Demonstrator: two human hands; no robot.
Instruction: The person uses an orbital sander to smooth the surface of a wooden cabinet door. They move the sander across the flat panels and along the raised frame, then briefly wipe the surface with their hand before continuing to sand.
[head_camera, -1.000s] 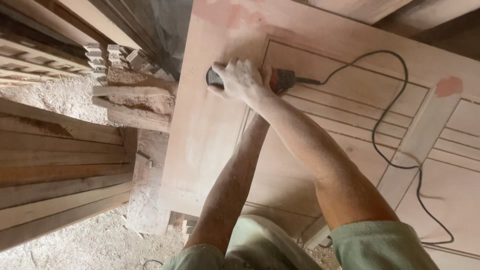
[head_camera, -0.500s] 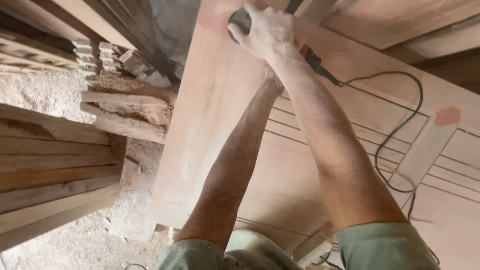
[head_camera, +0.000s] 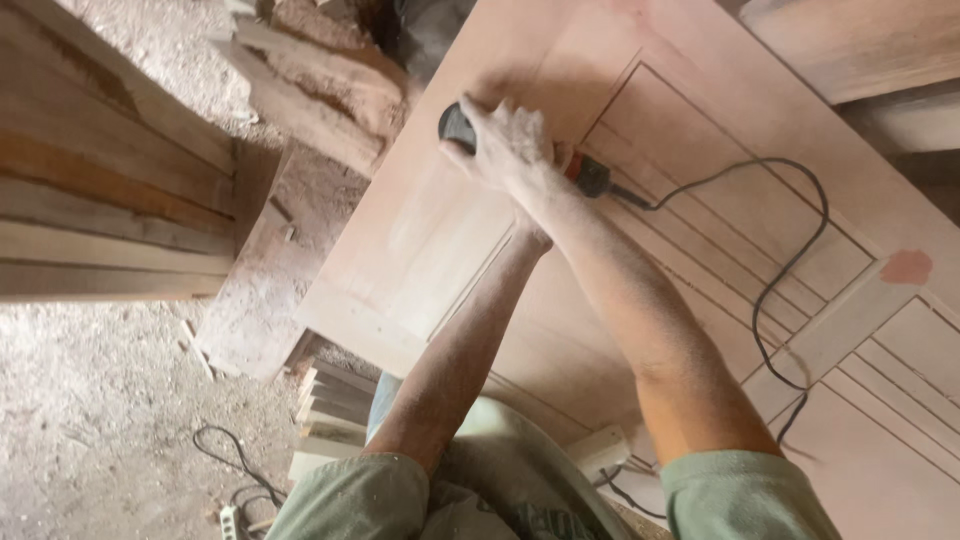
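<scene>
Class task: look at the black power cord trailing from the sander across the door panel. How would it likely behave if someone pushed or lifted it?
The black cord lies in loose curves on the wooden door, so it is probably floppy and would drape. It looks thin, so likely light. One end joins the sander under both hands, so pulling might tug the tool.

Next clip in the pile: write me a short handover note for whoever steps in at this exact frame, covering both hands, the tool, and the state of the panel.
Right hand: on top of the power sander, pressing it onto the wooden door panel.
Left hand: hidden under the right one; its forearm runs up to the same spot, so its grip cannot be told.
Sander: near the panel's far left edge; its black cord loops across the panel to the right.
Done: pale dusty patches show around the sander.
Left: how much remains unsanded cannot be judged; a reddish patch sits at the right.
</scene>
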